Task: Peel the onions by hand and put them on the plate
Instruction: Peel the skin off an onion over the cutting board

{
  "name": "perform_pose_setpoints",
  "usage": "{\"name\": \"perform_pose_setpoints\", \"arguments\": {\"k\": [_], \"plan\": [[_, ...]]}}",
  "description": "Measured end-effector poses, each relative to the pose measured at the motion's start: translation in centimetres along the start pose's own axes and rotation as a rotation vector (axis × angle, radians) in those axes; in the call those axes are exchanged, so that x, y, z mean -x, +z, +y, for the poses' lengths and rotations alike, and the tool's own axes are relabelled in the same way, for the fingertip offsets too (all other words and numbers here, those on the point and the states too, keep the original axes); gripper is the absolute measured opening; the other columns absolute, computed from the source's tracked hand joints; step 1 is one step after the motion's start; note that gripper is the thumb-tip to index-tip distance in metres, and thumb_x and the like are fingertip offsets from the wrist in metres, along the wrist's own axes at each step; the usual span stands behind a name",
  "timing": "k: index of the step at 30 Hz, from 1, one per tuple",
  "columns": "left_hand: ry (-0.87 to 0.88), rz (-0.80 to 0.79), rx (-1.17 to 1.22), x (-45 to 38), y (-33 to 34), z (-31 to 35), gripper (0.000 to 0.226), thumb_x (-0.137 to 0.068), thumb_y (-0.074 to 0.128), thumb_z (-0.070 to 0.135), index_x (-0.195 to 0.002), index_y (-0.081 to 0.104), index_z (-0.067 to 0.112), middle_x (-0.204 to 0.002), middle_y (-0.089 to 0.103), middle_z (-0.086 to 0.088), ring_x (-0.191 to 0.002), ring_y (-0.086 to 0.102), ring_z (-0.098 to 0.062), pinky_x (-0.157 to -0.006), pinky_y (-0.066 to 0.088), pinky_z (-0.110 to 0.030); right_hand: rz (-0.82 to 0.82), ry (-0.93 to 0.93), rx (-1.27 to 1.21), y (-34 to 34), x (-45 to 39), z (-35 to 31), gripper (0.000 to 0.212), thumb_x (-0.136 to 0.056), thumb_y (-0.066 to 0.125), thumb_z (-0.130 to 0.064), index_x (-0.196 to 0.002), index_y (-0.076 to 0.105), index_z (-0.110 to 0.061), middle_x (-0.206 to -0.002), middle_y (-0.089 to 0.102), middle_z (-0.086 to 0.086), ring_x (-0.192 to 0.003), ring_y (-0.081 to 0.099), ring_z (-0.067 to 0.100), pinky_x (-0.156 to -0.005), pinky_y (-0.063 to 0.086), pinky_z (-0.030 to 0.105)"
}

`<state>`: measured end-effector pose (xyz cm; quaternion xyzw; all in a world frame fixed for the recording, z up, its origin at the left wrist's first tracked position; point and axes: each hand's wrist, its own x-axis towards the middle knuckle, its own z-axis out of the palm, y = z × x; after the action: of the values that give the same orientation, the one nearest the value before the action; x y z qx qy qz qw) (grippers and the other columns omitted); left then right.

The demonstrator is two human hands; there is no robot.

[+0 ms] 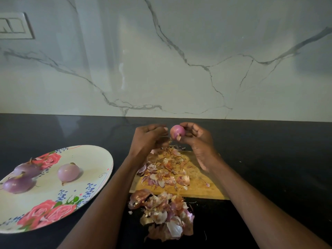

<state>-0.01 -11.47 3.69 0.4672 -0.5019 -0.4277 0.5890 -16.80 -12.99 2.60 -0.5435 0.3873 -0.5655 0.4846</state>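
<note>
A peeled onion (177, 132) is pinched in the right hand (195, 139) grip; beside it, the left hand (149, 139) is curled on skin scraps. Below lie a cutting board (201, 184) and peels (165, 218); left, 3 onions (68, 172) on the plate (53, 193), on the table (269, 159).

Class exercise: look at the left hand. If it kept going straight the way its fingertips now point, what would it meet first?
The left hand points its curled fingertips rightward, across a small gap, at the onion gripped by the right hand. It would probably meet that onion first, though one view leaves depth uncertain.
</note>
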Motion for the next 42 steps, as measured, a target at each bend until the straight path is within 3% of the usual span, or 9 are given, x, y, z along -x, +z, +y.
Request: {"name": "perform_pose_setpoints", "arguments": {"k": [2,6,9,16,23,27,33,39,42], "plan": [[-0.102,-0.038,0.098,0.18,0.01,0.35,0.015,-0.093,0.066,0.010,-0.101,0.072,-0.001,-0.094,0.075,-0.025,-0.085,0.073,-0.038,-0.075,0.062,-0.039,-0.026,-0.016,0.024,0.26,0.19,-0.10,0.043,-0.077,0.078,0.007,-0.113,0.068,-0.014,-0.113,0.071,0.007,-0.100,0.067,0.015,-0.068,0.056,0.019],[-0.170,-0.075,0.117,0.16,0.22,0.53,0.015,-0.092,0.064,0.006,-0.103,0.072,-0.002,-0.095,0.075,-0.024,-0.082,0.073,-0.034,-0.070,0.062,-0.033,-0.045,-0.052,0.146,0.63,0.16,0.11,0.043,-0.077,0.081,0.004,-0.108,0.071,-0.024,-0.114,0.070,0.001,-0.107,0.065,0.016,-0.085,0.060,0.033],[-0.192,-0.061,0.134,0.17,0.28,0.49,0.015,-0.090,0.064,0.000,-0.102,0.071,-0.005,-0.094,0.074,-0.025,-0.077,0.073,-0.030,-0.064,0.063,-0.028,-0.039,-0.065,0.169,0.60,0.32,0.29,0.044,-0.076,0.081,0.004,-0.104,0.071,-0.028,-0.112,0.070,-0.001,-0.108,0.065,0.015,-0.087,0.059,0.033],[-0.197,0.011,0.173,0.05,0.57,0.50,0.009,-0.086,0.066,-0.007,-0.091,0.073,-0.005,-0.090,0.074,-0.026,-0.076,0.072,-0.031,-0.072,0.061,-0.034,-0.025,-0.069,0.165,0.49,0.27,0.20,0.045,-0.077,0.079,0.006,-0.109,0.070,-0.023,-0.115,0.069,0.000,-0.109,0.064,0.014,-0.090,0.060,0.044],[-0.273,0.026,0.218,-0.08,0.47,0.57,0.009,-0.085,0.066,-0.009,-0.093,0.069,-0.013,-0.089,0.073,-0.028,-0.074,0.073,-0.031,-0.072,0.061,-0.034,-0.004,-0.056,0.137,0.53,0.40,0.18,0.038,-0.079,0.080,0.001,-0.106,0.067,-0.023,-0.111,0.069,0.000,-0.105,0.065,0.015,-0.083,0.060,0.031],[-0.291,0.002,0.175,-0.20,0.30,0.63,0.010,-0.084,0.070,-0.006,-0.091,0.069,-0.013,-0.090,0.073,-0.030,-0.080,0.071,-0.036,-0.075,0.060,-0.039,0.028,-0.036,0.164,0.47,0.23,0.32,0.038,-0.081,0.082,-0.010,-0.113,0.066,-0.022,-0.114,0.068,0.000,-0.105,0.065,0.015,-0.088,0.059,0.037],[-0.392,-0.056,0.147,-0.03,-0.07,0.69,0.018,-0.088,0.071,0.004,-0.099,0.070,-0.011,-0.090,0.074,-0.027,-0.069,0.072,-0.030,-0.068,0.064,-0.036,0.004,-0.064,0.252,0.83,0.52,0.38,0.039,-0.085,0.078,-0.007,-0.115,0.057,-0.022,-0.119,0.062,0.000,-0.105,0.061,0.008,-0.062,0.051,0.010],[-0.357,-0.024,0.140,0.00,-0.08,0.89,0.013,-0.091,0.066,0.000,-0.094,0.069,-0.012,-0.081,0.073,-0.025,-0.060,0.070,-0.027,-0.056,0.062,-0.032,0.004,-0.074,0.289,0.76,0.46,0.62,0.043,-0.080,0.083,-0.012,-0.111,0.055,-0.024,-0.119,0.060,-0.001,-0.108,0.060,0.014,-0.079,0.052,0.028],[-0.327,-0.015,0.128,0.11,-0.01,0.85,0.013,-0.092,0.065,0.000,-0.090,0.069,-0.013,-0.079,0.072,-0.025,-0.055,0.068,-0.025,-0.052,0.061,-0.030,0.047,-0.041,0.235,0.67,0.47,0.40,0.040,-0.080,0.081,-0.010,-0.110,0.056,-0.020,-0.116,0.061,0.002,-0.099,0.063,0.014,-0.071,0.050,0.025]]}}
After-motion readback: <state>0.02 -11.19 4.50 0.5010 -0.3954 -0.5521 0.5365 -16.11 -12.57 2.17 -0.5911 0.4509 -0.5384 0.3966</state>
